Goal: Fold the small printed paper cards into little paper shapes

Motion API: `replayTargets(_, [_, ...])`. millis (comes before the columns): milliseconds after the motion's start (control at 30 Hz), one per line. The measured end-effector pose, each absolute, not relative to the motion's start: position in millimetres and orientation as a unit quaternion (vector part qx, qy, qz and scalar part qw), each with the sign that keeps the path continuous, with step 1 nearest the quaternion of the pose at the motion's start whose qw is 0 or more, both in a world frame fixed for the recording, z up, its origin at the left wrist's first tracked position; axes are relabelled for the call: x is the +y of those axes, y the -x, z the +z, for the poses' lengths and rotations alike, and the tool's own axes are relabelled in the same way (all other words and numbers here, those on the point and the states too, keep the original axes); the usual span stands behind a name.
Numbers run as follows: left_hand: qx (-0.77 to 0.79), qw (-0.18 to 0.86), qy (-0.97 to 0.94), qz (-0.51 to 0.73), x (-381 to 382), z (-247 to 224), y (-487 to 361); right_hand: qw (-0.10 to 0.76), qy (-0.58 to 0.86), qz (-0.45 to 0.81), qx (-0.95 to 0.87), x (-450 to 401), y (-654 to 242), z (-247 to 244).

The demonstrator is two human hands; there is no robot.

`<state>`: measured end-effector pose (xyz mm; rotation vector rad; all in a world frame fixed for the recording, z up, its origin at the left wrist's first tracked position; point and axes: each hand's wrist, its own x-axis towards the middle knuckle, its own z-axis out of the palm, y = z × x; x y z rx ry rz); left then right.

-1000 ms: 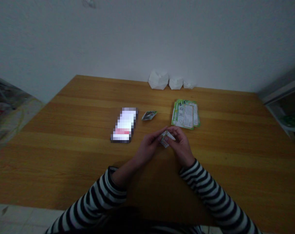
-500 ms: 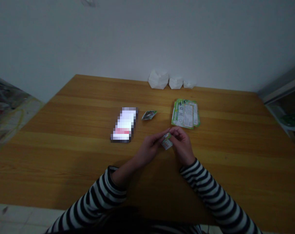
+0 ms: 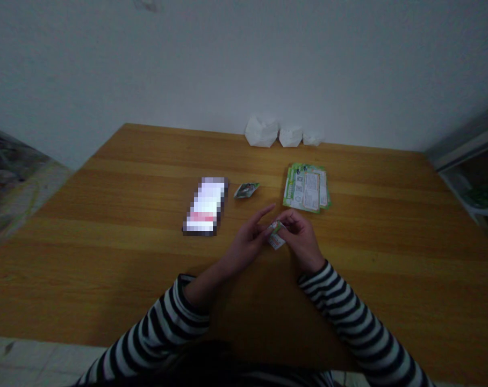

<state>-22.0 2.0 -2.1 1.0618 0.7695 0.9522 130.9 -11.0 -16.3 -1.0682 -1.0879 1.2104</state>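
Pixelated screen (image 3: 203, 207) beyond reading; small printed paper piece (image 3: 276, 241) partly behind the right hand (image 3: 302, 240), print too small to read.

**No legible markings recorded.**
Print on the green-edged cards (image 3: 306, 188) and the folded paper (image 3: 275, 237) was too small to read; the phone screen (image 3: 206, 207) was blurred.

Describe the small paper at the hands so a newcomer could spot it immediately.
On the wooden table, look just below the stack of green-edged printed cards. There the right hand pinches a small folded green-and-white paper. Unlike the cards and the small dark packet, it is held, not lying on the table.
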Motion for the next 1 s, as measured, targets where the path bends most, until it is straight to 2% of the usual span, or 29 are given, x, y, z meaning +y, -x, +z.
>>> replayTargets(167, [0.300, 0.728, -0.488, 0.377, 4.9, -3.1, 24.4, 0.529, 0.431, 0.554, -0.476, -11.1, -133.7, -16.3])
replayTargets(300, [0.332, 0.725, -0.466, 0.385, 8.3, -7.2, 24.8, 0.570, 0.463, 0.503, -0.456, -13.1, -128.0, -14.7])
replayTargets(600, [0.457, 0.618, -0.434, 0.470, 11.6, -2.6, 28.4, 0.543, 0.485, 0.499, -0.471, -18.9, -112.1, -24.6])
replayTargets(800, [0.425, 0.611, -0.404, 0.533, 5.4, -7.7, 19.6, 0.560, 0.471, 0.543, -0.411, -17.0, -108.5, -22.8])
replayTargets(1000, [0.368, 0.611, -0.517, 0.473, -2.6, -12.1, 12.0, 0.597, 0.521, 0.467, -0.392, -15.3, -118.5, -27.8])
